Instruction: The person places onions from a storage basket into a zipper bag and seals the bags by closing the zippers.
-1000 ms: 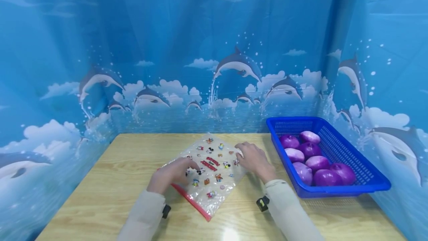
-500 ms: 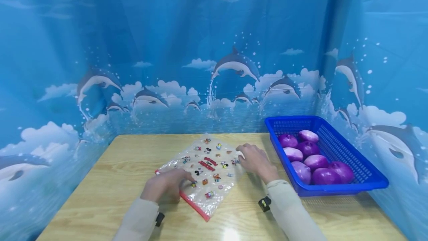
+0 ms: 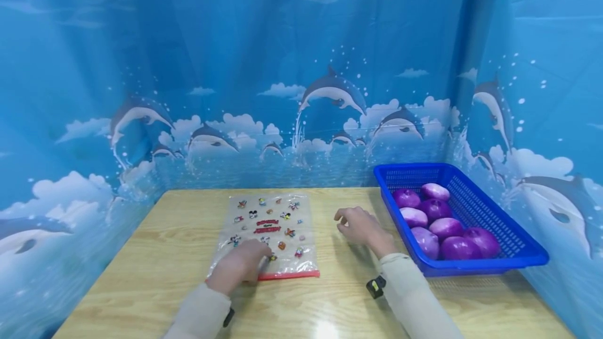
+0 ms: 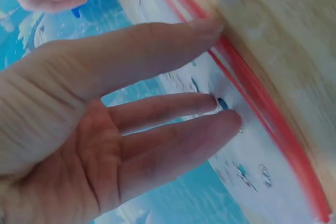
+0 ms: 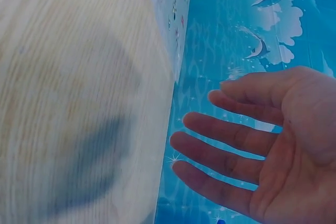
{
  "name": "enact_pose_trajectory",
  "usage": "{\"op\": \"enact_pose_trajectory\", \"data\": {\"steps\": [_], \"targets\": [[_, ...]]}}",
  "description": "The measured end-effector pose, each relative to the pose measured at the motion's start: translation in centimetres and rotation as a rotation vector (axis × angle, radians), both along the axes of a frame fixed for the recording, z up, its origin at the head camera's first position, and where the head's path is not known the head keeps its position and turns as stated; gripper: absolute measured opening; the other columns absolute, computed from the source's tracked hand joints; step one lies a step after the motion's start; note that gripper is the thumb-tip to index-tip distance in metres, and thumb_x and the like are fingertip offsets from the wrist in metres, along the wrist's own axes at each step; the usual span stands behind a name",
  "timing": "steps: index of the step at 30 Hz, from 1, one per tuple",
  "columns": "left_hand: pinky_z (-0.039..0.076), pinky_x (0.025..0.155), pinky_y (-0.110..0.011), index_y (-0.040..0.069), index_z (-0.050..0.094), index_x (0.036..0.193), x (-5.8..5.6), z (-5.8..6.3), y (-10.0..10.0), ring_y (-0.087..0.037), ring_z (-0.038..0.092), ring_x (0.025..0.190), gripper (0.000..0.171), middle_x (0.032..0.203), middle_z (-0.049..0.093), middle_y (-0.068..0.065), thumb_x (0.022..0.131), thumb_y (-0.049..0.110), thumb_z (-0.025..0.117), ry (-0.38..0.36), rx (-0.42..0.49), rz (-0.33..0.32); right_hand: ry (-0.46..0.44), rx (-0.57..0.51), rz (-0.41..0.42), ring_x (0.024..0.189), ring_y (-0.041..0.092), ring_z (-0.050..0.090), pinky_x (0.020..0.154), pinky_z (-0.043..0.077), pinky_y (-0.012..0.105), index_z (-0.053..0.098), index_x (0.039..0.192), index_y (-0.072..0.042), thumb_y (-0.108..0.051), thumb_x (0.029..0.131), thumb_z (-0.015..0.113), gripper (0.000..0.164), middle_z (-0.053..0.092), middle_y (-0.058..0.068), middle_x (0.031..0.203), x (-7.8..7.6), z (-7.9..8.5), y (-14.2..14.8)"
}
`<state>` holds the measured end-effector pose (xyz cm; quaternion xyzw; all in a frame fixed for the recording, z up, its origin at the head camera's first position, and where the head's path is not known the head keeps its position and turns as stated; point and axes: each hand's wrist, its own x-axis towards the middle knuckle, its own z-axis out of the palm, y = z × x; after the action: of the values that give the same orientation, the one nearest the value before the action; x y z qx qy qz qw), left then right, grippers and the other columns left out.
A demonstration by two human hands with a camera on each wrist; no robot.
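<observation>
A clear zip bag [image 3: 278,234] with small cartoon prints lies flat on the table, its red zip edge [image 3: 289,275] toward me. My left hand [image 3: 242,264] is over the bag's near left corner. Seen from the left wrist, the fingers [image 4: 184,140] reach onto the printed plastic and the thumb [image 4: 173,45] lies at the red zip edge, with a gap between thumb and fingers. To the right of the bag, my right hand [image 3: 364,228] hovers over the table holding nothing. Its fingers [image 5: 226,156] are spread and slightly bent in the right wrist view.
A blue plastic basket [image 3: 501,213] stands on the table's right side. Several purple onions [image 3: 460,248] lie inside it. Behind and beside the wooden table [image 3: 155,266] hangs a blue curtain [image 3: 264,67] printed with dolphins.
The bag has turned from a diamond slant to nearly square with the table, its red edge now facing me. My right hand has come off it; my left hand stays at its near left part.
</observation>
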<state>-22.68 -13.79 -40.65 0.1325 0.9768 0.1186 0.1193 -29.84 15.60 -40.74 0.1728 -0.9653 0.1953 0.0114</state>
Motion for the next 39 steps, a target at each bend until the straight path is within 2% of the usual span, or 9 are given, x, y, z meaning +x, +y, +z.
{"op": "enact_pose_trajectory", "data": {"steps": [5,8,11,15,19,24,30,34,39], "targets": [[0.061,0.096,-0.043,0.014,0.075,0.110,-0.7,-0.2,1.1,-0.021,0.067,0.102,0.053,0.110,0.075,-0.003,0.062,-0.001,0.090,0.015,-0.033,-0.061,-0.028,-0.011,-0.015,0.104,0.032,0.071,0.093,0.060,0.052,0.073,0.116,-0.008,-0.015,0.096,0.066,0.023,0.077,0.012,0.107,-0.2,0.0,0.1],[0.061,0.080,-0.035,0.015,0.076,0.100,-1.0,-0.3,1.4,-0.015,0.064,0.085,0.037,0.098,0.074,0.001,0.068,0.003,0.088,0.013,-0.011,-0.093,-0.037,-0.012,-0.010,0.104,0.031,0.071,0.094,0.060,0.052,0.073,0.117,-0.008,-0.016,0.096,0.065,0.024,0.077,0.012,0.108,-0.3,0.0,0.0],[0.058,0.070,-0.029,0.015,0.076,0.096,-1.3,-0.3,1.6,-0.011,0.059,0.076,0.025,0.092,0.072,0.003,0.075,0.005,0.083,-0.018,0.023,-0.093,-0.050,-0.016,-0.006,0.104,0.031,0.071,0.094,0.060,0.052,0.073,0.118,-0.008,-0.017,0.097,0.066,0.024,0.077,0.012,0.108,-0.3,0.1,-0.1],[0.060,0.073,-0.030,0.014,0.077,0.102,-1.6,-0.2,1.9,-0.013,0.062,0.080,0.020,0.098,0.073,0.001,0.083,0.010,0.080,-0.017,0.037,-0.115,-0.070,-0.023,-0.005,0.105,0.031,0.071,0.094,0.060,0.052,0.073,0.118,-0.008,-0.017,0.097,0.066,0.024,0.077,0.013,0.109,-0.2,0.2,-0.3],[0.060,0.071,-0.030,0.011,0.076,0.105,-2.1,-0.2,2.2,-0.014,0.064,0.081,0.023,0.101,0.073,-0.003,0.083,0.010,0.080,-0.003,0.053,-0.142,-0.093,-0.034,0.001,0.106,0.031,0.070,0.095,0.060,0.052,0.073,0.119,-0.008,-0.017,0.098,0.065,0.024,0.076,0.013,0.110,0.0,0.2,-0.6],[0.054,0.057,-0.026,0.011,0.073,0.101,-2.8,-0.3,2.4,-0.014,0.059,0.068,0.020,0.088,0.066,0.000,0.082,0.005,0.079,-0.077,0.109,-0.111,-0.114,-0.048,0.006,0.106,0.030,0.070,0.095,0.060,0.051,0.072,0.120,-0.007,-0.016,0.099,0.064,0.024,0.076,0.013,0.111,0.1,0.2,-0.9],[0.056,0.059,-0.029,0.016,0.071,0.100,-3.8,-0.6,2.6,-0.016,0.062,0.069,0.014,0.086,0.064,0.001,0.089,0.010,0.076,-0.150,0.134,-0.059,-0.118,-0.058,0.021,0.104,0.031,0.071,0.094,0.060,0.052,0.072,0.119,-0.006,-0.016,0.098,0.064,0.024,0.076,0.014,0.110,0.0,0.2,-1.3],[0.053,0.065,-0.030,0.016,0.067,0.101,-4.4,-0.5,2.9,-0.016,0.059,0.075,0.014,0.088,0.063,0.001,0.090,0.009,0.073,-0.127,0.152,-0.059,-0.114,-0.069,0.028,0.103,0.031,0.071,0.094,0.060,0.052,0.073,0.116,-0.006,-0.015,0.098,0.065,0.023,0.076,0.014,0.108,-0.1,-0.1,-1.6],[0.050,0.064,-0.029,0.012,0.064,0.099,-4.6,-0.2,3.5,-0.016,0.056,0.074,0.019,0.085,0.061,-0.001,0.086,0.000,0.071,-0.031,0.153,-0.088,-0.092,-0.090,0.020,0.096,0.028,0.071,0.090,0.061,0.048,0.074,0.112,-0.004,-0.017,0.097,0.067,0.021,0.076,0.013,0.101,-0.2,-0.4,-1.9]]}}
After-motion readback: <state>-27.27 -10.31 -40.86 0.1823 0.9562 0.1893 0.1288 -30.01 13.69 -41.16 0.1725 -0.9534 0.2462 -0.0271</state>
